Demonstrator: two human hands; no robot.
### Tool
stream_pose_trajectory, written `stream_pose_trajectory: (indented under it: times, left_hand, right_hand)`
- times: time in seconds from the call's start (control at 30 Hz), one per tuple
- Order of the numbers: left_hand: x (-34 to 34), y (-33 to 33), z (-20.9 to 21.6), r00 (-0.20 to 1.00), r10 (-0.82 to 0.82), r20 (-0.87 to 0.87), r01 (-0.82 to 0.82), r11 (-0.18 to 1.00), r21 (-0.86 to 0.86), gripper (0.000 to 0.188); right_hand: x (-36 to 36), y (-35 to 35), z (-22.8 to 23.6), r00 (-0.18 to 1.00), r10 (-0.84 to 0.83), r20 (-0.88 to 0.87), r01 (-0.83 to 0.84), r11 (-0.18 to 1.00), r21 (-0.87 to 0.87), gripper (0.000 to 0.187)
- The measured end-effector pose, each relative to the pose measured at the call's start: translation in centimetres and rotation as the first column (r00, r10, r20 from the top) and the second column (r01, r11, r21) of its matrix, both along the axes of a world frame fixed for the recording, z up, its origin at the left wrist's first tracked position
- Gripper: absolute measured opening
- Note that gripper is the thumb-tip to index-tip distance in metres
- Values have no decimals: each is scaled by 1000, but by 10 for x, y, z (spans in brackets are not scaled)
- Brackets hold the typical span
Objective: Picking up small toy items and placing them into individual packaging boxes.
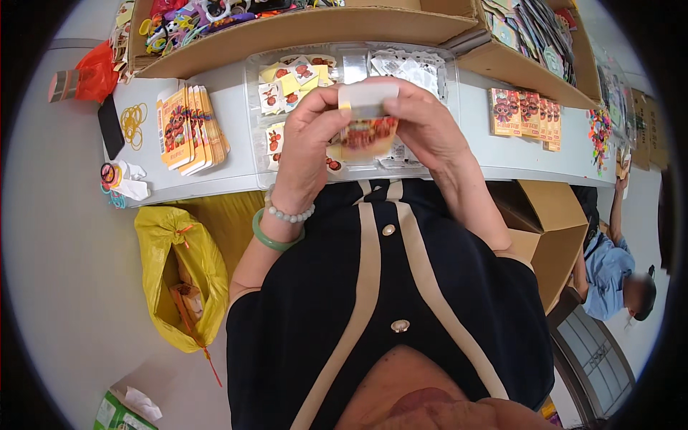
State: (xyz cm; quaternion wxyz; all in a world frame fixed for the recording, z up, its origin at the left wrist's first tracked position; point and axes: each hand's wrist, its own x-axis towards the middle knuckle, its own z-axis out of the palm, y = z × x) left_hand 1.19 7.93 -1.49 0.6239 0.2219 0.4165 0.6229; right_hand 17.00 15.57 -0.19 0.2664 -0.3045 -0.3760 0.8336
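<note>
In front of my chest, over a clear plastic tray [252, 107], I hold a small orange-red printed carton [369, 136] with a pale flap at its top. My left hand [313, 132] pinches its left side between thumb and fingers. On the other side, my right hand [428, 127] grips the upper right corner with the thumb at the pale flap. The carton's lower part is blurred. Under my hands, the tray contains small picture cards [304, 72] at left and white packets [412, 66] at right.
Flat orange cartons [188, 129] are stacked at left, near rubber bands [132, 125] and a dark phone [110, 127]. Filled-looking cartons [527, 113] stand at right. Cardboard boxes [308, 37] line the back. A yellow bag [161, 251] hangs below; another person [609, 269] is at far right.
</note>
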Motion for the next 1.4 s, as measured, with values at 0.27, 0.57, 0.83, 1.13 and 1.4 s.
stream_pose_trajectory:
  times: [0.27, 0.57, 0.83, 1.13, 1.4]
  left_hand:
    - [17, 4, 2, 994, 104, -36, -104, 995, 2, 14]
    - [21, -17, 19, 996, -73, -51, 67, 993, -98, 19]
    - [19, 3, -1, 927, 259, -269, -202, 954, 223, 17]
    - [9, -3, -1, 973, 79, -218, -43, 985, 165, 16]
    - [6, 6, 3, 942, 61, -329, -4, 985, 171, 21]
  right_hand:
    - [-10, -15, -5, 976, -215, 44, 216, 976, -30, 27]
    - [1, -30, 11, 991, -120, 53, 82, 880, 468, 28]
    - [2, -17, -2, 967, -252, 39, 246, 963, 111, 38]
    - [8, -3, 2, 983, -65, 169, 3, 939, 343, 22]
    - [8, 11, 4, 957, -250, 147, -92, 220, 971, 29]
